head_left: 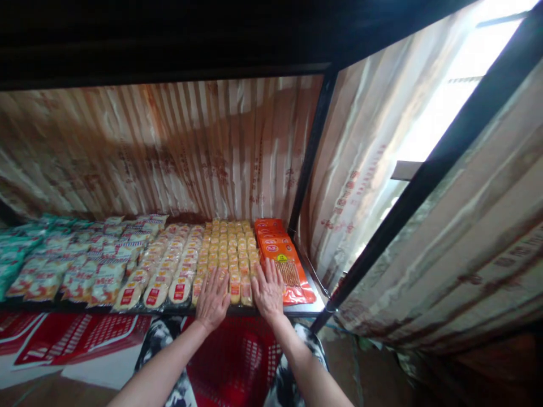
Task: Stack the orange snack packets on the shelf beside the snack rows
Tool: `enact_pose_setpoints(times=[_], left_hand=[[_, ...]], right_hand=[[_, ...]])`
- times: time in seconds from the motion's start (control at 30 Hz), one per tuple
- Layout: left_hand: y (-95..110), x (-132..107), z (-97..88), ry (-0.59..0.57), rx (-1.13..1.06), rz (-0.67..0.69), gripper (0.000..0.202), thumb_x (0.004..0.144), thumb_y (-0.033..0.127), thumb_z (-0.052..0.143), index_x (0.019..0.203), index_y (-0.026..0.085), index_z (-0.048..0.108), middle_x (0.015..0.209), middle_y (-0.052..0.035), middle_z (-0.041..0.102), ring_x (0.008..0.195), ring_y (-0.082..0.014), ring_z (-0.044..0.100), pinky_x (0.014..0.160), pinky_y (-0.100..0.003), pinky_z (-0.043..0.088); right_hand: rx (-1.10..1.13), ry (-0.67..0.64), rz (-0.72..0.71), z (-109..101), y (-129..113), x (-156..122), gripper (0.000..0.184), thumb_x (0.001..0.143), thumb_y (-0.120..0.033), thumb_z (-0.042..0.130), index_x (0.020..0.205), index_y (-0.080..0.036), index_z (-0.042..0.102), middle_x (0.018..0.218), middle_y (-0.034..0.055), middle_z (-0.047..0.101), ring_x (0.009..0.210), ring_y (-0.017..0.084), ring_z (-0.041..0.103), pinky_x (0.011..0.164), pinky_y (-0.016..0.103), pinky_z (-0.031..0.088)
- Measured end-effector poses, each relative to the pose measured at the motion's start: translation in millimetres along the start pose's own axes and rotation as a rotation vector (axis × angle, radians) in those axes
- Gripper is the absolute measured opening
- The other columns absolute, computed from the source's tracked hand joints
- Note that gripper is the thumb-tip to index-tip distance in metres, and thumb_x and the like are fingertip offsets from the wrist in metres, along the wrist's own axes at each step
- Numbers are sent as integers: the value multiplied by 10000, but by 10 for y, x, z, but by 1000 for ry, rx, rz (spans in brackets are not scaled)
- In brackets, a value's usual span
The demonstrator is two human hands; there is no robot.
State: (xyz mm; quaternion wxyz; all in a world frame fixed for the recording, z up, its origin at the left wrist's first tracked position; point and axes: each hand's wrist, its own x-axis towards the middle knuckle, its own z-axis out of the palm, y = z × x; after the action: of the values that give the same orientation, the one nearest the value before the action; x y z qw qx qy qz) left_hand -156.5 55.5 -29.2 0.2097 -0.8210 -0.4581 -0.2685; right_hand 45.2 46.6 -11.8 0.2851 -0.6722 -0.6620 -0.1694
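Rows of small yellow wrapped snacks (229, 249) fill part of a shelf (317, 299) in front of me. My left hand (212, 297) lies flat over the front left of these rows, its fingers stretched out. At their right side my right hand (268, 288) rests with fingers spread, reaching over the edge of a stack of orange packets (278, 243) with a picture of brown sticks. Neither hand grips anything. Just left of my left hand are rows of clear packs with round pale biscuits (180, 288) and red labels.
Farther left stand white packets (102, 277) and teal packets (12, 249). A red basket (235, 362) is below the shelf between my knees, with more red baskets (80, 339) at the left. Dark posts (311, 141) and patterned curtains (190, 147) enclose the shelf.
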Motion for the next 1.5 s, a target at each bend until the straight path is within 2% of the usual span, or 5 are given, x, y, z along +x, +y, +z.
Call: enact_pose_setpoints(times=[0.13, 0.3, 0.6, 0.87, 1.5], left_hand=[[154, 103, -29, 14, -14, 47, 560, 885, 292, 453, 1427, 175, 380, 1497, -129, 342, 1417, -275, 229, 1140, -464, 188], [282, 194, 39, -9, -27, 67, 577, 881, 316, 465, 1434, 183, 367, 1488, -131, 359, 1405, -281, 259, 1136, -468, 213], [292, 182, 69, -49, -47, 45, 555, 898, 295, 456, 1432, 176, 363, 1471, -139, 386, 1402, -271, 274, 1133, -471, 245], [426, 209, -31, -44, -126, 49, 537, 912, 285, 439, 1433, 183, 358, 1526, -131, 275, 1423, -284, 205, 1139, -505, 225], [412, 169, -135, -128, -93, 161, 540, 931, 382, 441, 1436, 221, 336, 1524, -109, 295, 1427, -260, 199, 1124, -494, 249]], right_hand=[[-55, -33, 206, -107, 380, 79, 445, 936, -336, 367, 1325, -194, 531, 1521, 112, 317, 1431, 292, 178, 1115, 463, 198], [-102, -179, 247, -42, 627, -4, 485, 942, -344, 320, 1390, -212, 451, 1521, 90, 325, 1428, 294, 186, 1106, 479, 210], [-134, -192, 205, -1, 622, -64, 517, 938, -331, 326, 1432, -188, 377, 1524, 136, 296, 1413, 321, 223, 1074, 501, 259], [-90, -199, 217, 33, 635, -84, 535, 939, -354, 319, 1456, -215, 323, 1549, 114, 245, 1425, 298, 192, 1082, 490, 244], [-85, -213, 239, -42, 596, -69, 525, 943, -366, 306, 1439, -204, 362, 1540, 118, 271, 1423, 291, 196, 1065, 459, 272]])
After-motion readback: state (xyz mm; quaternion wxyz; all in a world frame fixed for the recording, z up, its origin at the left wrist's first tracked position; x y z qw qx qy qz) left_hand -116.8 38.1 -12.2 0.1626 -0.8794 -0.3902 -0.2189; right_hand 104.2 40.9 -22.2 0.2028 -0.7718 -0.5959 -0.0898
